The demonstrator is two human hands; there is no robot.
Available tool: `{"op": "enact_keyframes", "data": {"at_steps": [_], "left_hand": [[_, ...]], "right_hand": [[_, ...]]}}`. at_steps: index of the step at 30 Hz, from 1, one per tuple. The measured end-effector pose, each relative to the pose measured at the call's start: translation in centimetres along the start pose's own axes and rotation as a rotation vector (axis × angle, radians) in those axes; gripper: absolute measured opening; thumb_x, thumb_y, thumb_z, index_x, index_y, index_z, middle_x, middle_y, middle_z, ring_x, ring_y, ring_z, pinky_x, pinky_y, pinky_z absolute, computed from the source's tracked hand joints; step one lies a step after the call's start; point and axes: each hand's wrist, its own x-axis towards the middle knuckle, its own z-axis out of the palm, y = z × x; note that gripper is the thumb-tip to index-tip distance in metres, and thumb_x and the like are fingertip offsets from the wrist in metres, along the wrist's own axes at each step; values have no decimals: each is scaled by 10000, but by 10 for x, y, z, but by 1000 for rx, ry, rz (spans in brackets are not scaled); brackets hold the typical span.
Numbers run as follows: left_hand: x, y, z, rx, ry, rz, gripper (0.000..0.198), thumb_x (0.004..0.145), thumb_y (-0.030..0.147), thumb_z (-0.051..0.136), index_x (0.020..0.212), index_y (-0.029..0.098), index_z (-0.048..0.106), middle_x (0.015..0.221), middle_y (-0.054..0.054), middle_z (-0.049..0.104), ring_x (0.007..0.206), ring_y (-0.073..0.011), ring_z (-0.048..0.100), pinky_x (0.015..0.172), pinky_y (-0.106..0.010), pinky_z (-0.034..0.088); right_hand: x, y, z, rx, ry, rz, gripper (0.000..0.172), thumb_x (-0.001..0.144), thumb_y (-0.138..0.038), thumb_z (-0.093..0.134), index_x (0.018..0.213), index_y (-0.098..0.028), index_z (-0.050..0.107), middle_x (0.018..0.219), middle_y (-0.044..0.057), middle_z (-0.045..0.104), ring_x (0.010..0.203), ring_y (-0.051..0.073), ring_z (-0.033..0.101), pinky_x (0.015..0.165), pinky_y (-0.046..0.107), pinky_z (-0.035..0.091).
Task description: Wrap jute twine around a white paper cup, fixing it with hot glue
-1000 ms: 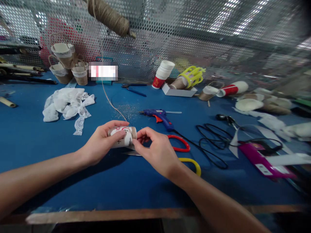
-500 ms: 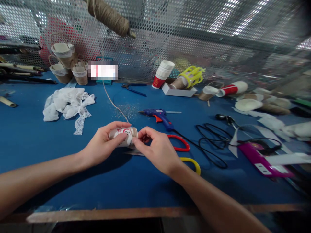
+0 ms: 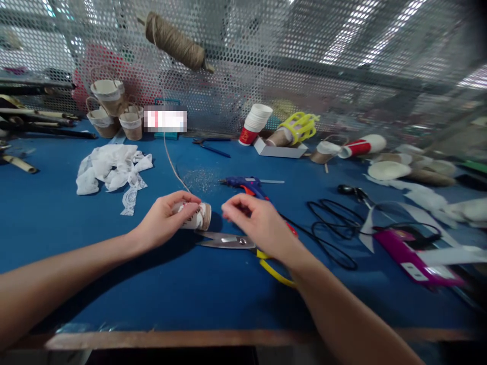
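A small paper cup point(image 3: 196, 218), printed and partly wound with twine at its rim, lies sideways in my left hand point(image 3: 162, 220). From the cup a strand of twine point(image 3: 173, 167) runs up toward the twine spool point(image 3: 175, 40). My right hand point(image 3: 261, 220) is apart from the cup, just to its right, with thumb and fingers drawn together; whatever may be between them is too small to see. Scissors point(image 3: 226, 241) lie under and beside my right hand, their handles partly covered. Behind them rests a blue glue gun point(image 3: 243, 181).
White lace point(image 3: 112, 167) lies at the left, below several small baskets point(image 3: 108, 96). Pliers point(image 3: 215, 148), stacked cups point(image 3: 256, 124) and a white box point(image 3: 281, 148) are farther back. Black cable point(image 3: 331, 218) and a purple power strip point(image 3: 414, 256) are at the right.
My right hand has let go of the cup and moved right, over the scissors' handles. The cup's rim has turned in my left hand. The view has shifted slightly.
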Motion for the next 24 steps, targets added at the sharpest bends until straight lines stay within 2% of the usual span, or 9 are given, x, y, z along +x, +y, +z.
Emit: {"op": "enact_keyframes", "data": {"at_steps": [4, 7, 10, 13, 17, 21, 22, 24], "left_hand": [[4, -1, -3, -15, 25, -35, 246, 772, 364, 500, 865, 153, 588, 718, -10, 595, 578, -109, 502, 529, -210, 374], [7, 1, -7, 4, 48, -55, 232, 771, 354, 498, 854, 157, 589, 706, -3, 591, 529, -91, 464, 494, -196, 335], [9, 0, -10, 57, 37, -51, 218, 770, 339, 497, 838, 155, 593, 714, -4, 589, 542, -94, 461, 502, -197, 326], [10, -2, -11, 106, 16, -19, 224, 775, 344, 490, 839, 157, 594, 745, -12, 596, 580, -103, 475, 529, -203, 333], [12, -5, -11, 111, 24, 16, 222, 778, 347, 482, 829, 160, 589, 760, -15, 603, 603, -112, 493, 547, -210, 348], [12, -4, -10, 102, 20, 32, 217, 782, 338, 480, 824, 152, 582, 742, -17, 593, 609, -114, 498, 555, -211, 359], [12, -4, -9, 103, 21, 33, 223, 785, 341, 475, 831, 149, 581, 739, -18, 590, 606, -113, 495, 552, -212, 358], [12, -6, -8, 90, 22, 31, 244, 791, 354, 470, 861, 146, 578, 742, -21, 591, 601, -111, 492, 544, -212, 358]], "right_hand": [[20, 19, -35, -227, 275, 76, 169, 761, -346, 497, 755, -187, 554, 703, 51, 612, 620, 165, 546, 590, 304, 406], [36, 43, -50, -432, 203, 187, 114, 680, -295, 571, 629, -201, 530, 627, 58, 577, 578, 185, 522, 549, 318, 364], [50, 66, -50, -428, 116, 205, 185, 568, -232, 647, 487, -215, 481, 506, 24, 518, 489, 171, 483, 501, 308, 333], [57, 79, -43, -394, 127, 217, 160, 555, -186, 631, 513, -222, 482, 493, 8, 505, 504, 179, 504, 501, 303, 342], [52, 69, -43, -293, 167, 267, 116, 618, -193, 582, 721, -189, 529, 529, 21, 555, 546, 198, 558, 521, 319, 399], [32, 39, -53, -114, 194, 247, 327, 696, -288, 564, 981, -150, 481, 775, 72, 625, 671, 170, 594, 587, 297, 461], [27, 31, -55, 38, 193, 216, 354, 674, -302, 601, 976, -159, 488, 790, 63, 619, 681, 163, 588, 595, 288, 465], [17, 16, -56, 219, 86, 169, 261, 673, -338, 610, 858, -172, 531, 655, 11, 579, 592, 130, 550, 558, 264, 458]]}}
